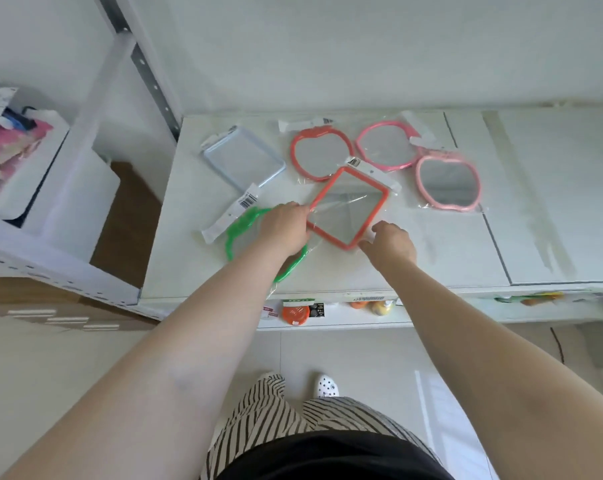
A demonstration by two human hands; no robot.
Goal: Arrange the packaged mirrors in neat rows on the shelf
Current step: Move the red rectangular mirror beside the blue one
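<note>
Several packaged mirrors lie on the white shelf top (466, 244). An orange square-framed mirror (379, 204) is turned like a diamond; my left hand (288, 228) grips its left corner and my right hand (392, 240) grips its lower right edge. Under my left hand lies a green apple-shaped mirror (239, 223), partly hidden. Behind are a light blue rectangular mirror (243, 159), an orange apple-shaped mirror (319, 150), a pink round mirror (386, 145) and a pink apple-shaped mirror (447, 181).
A metal shelf upright (147, 69) rises at the back left beside a white rack holding a colourful box (13, 157). Small goods (295, 313) sit on the lower shelf below the front edge. My feet stand on the tiled floor.
</note>
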